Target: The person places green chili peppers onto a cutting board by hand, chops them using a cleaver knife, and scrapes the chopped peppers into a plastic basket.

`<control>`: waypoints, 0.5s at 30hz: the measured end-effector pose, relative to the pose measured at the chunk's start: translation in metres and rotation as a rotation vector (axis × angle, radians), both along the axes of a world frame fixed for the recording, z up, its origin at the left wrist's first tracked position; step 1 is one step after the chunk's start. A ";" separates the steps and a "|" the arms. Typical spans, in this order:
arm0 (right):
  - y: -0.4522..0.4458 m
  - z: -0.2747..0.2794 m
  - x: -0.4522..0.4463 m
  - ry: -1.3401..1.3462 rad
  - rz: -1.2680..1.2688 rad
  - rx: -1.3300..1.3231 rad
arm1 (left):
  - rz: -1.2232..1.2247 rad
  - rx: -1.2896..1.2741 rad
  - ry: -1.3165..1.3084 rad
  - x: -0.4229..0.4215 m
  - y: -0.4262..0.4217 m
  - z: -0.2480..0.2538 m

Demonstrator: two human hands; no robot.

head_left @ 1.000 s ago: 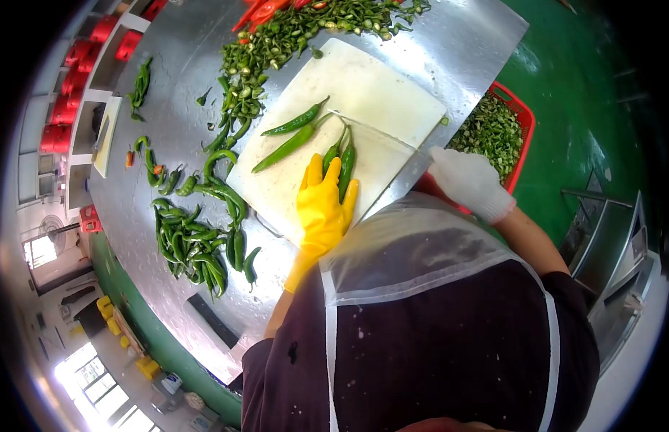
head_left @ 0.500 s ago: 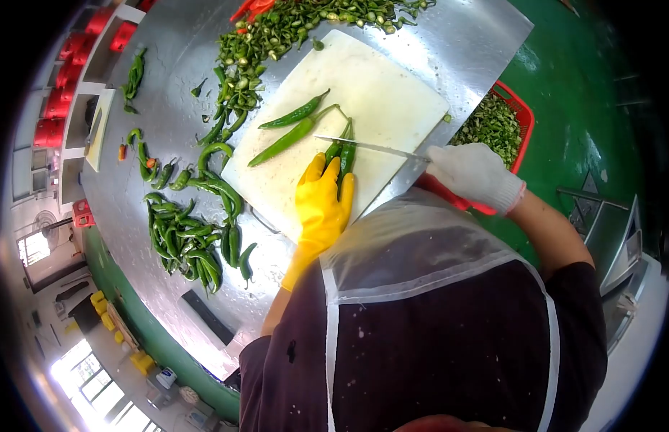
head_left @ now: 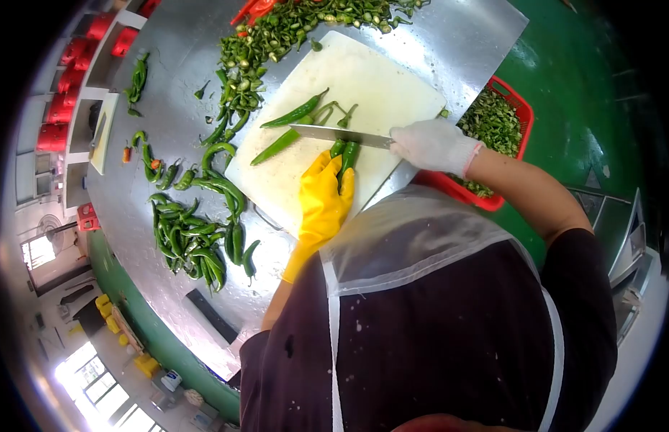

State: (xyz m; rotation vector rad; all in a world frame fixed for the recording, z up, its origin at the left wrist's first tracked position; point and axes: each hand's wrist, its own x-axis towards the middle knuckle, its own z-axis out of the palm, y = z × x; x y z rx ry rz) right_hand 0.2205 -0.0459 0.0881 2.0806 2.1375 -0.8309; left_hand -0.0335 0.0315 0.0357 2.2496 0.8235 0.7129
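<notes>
Over the white board (head_left: 399, 86), the knife (head_left: 341, 134) has swung further in! White-gloved right hand (head_left: 434, 146) closed at its handle end, blade across two green peppers (head_left: 349, 155); yellow-gloved left hand (head_left: 323, 198), fingers curled, pins them. Stems (head_left: 347, 116) lie beyond: cutting looks under way.

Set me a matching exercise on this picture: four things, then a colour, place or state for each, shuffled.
Things
1. Left hand
2. Right hand
3. Cutting board
4. Basket

Descriptions
A. Red, with chopped green pieces inside
B. Yellow-gloved, holding green peppers
C. White, flat on the metal table
D. Gripping the knife

Pairs: 1-B, 2-D, 3-C, 4-A
</notes>
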 end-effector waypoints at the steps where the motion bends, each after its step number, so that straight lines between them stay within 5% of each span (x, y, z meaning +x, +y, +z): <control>1: -0.001 0.004 -0.003 0.012 -0.026 0.006 | 0.007 0.037 -0.001 -0.001 0.001 0.000; 4: -0.010 0.014 -0.003 -0.037 -0.112 -0.082 | -0.100 -0.018 0.054 -0.009 0.015 0.013; 7: -0.021 0.031 0.010 0.089 -0.278 -0.176 | -0.022 0.277 0.007 -0.016 0.059 0.030; 8: -0.037 -0.008 0.026 0.040 -0.224 0.118 | 0.007 0.462 -0.026 -0.018 0.078 0.028; 9: -0.036 0.000 0.027 0.100 -0.317 0.044 | 0.037 0.649 -0.060 -0.018 0.097 0.025; 15: -0.039 0.023 0.027 0.210 -0.597 -0.094 | -0.159 0.155 0.322 0.000 0.176 0.015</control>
